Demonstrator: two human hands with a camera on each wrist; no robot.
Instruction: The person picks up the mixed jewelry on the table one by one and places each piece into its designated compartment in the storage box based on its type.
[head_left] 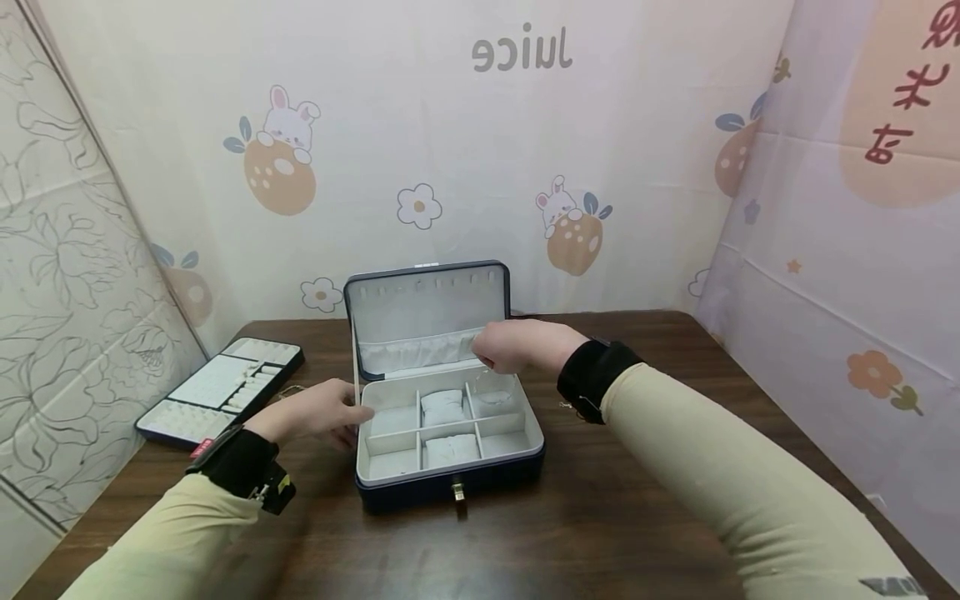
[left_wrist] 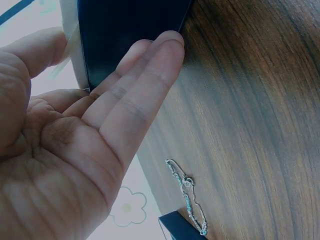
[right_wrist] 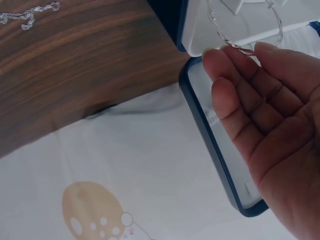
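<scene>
Head view: your right hand is over the back right compartment of the jewelry box, fingers drawn together; what hangs under it is too faint to make out here. Lid stands open just beyond that hand. Your left hand is at the box's left side, fingers loose, no object in its grasp. Tray lies left of it. A small chain sits on the table under your right wrist.

Left wrist view: palm visible, fingers fairly straight along the box's dark outer wall, thumb apart from them, near the pale rim. Whether it really presses, can't tell. Another bracelet lies on the wood, off to the side of the fingers. Best use of this hand, I'd judge: brace the box lightly and stay off the lid.

Right wrist view: thumb and fingertips pinch a thin silvery bracelet narrowly; its loop hangs free past the fingertips, box lining behind it. Judging the hold: keep the pinch light but sure, since a thin link may slip. Keep the loop clear of the dividers and lid edge so it doesn't snag. Lower slowly; let go only once the loop is supported underneath.
</scene>
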